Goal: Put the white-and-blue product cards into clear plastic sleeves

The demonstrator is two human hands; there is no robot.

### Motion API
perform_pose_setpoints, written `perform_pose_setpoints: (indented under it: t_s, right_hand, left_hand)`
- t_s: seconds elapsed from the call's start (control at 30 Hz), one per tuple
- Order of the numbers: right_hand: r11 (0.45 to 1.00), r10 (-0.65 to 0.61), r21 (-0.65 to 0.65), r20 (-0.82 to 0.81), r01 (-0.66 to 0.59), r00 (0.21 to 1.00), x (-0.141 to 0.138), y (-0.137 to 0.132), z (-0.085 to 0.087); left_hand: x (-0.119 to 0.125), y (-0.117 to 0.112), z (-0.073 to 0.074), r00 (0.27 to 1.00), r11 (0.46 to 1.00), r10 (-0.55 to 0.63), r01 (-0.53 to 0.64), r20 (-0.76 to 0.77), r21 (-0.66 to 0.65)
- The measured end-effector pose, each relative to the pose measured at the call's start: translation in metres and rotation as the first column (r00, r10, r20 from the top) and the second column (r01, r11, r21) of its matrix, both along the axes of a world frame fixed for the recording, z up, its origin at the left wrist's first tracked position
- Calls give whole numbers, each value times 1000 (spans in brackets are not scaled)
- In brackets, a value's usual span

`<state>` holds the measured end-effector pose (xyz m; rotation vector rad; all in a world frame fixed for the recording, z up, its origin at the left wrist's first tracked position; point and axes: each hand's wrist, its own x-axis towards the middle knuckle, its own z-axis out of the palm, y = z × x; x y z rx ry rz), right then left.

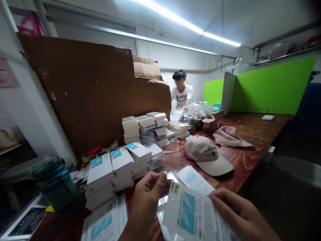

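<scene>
My left hand [147, 197] is closed in a pinch, thumb against fingertips, on the edge of a clear plastic bag [173, 177]. Between my hands is a white printed card [188, 214] with blue pictures and a yellow label, tilted toward me. My right hand [240, 214] grips that card by its right edge. Glossy film shows around the card's left side, but I cannot tell how far the bag covers it. Just beyond lies another printed sheet [193, 179] on the table. Similar printed cards [102, 224] lie left of my left hand.
Stacks of printed cards [100, 174] and more white stacks [131, 130] stand left. A cap [208, 155], a pink cloth [232, 136] and an open carton [213, 121] are farther right. A bottle [55, 187] stands near left. A tall cardboard sheet [100, 90] and a person [182, 90] are beyond.
</scene>
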<state>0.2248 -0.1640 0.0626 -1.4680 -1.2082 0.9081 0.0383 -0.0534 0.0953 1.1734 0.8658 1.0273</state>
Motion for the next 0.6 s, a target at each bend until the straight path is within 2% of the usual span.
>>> perform_pose_setpoints:
  t_s: [0.17, 0.27, 0.33, 0.47, 0.6]
  right_hand:
    - [994, -102, -62, -241, 90, 965, 10, 3, -9]
    - [992, -111, -85, -294, 90, 949, 9, 1, -12]
    - [990, -137, -85, -288, 117, 948, 8, 0, -15]
    - [956, -289, -5, -187, 293, 939, 6, -2, -22]
    - [933, -358, 11, -110, 361, 927, 2, -3, -24]
  left_hand:
    - [3, -8, 1, 997, 996, -72, 73, 27, -48]
    - [6, -12, -2, 991, 991, -112, 116, 68, -64]
    - [9, -14, -6, 990, 989, -117, 123, 75, -82]
    - [14, -16, -14, 987, 986, -114, 126, 110, -108]
    - [16, -21, -18, 971, 967, -211, 224, 114, -119]
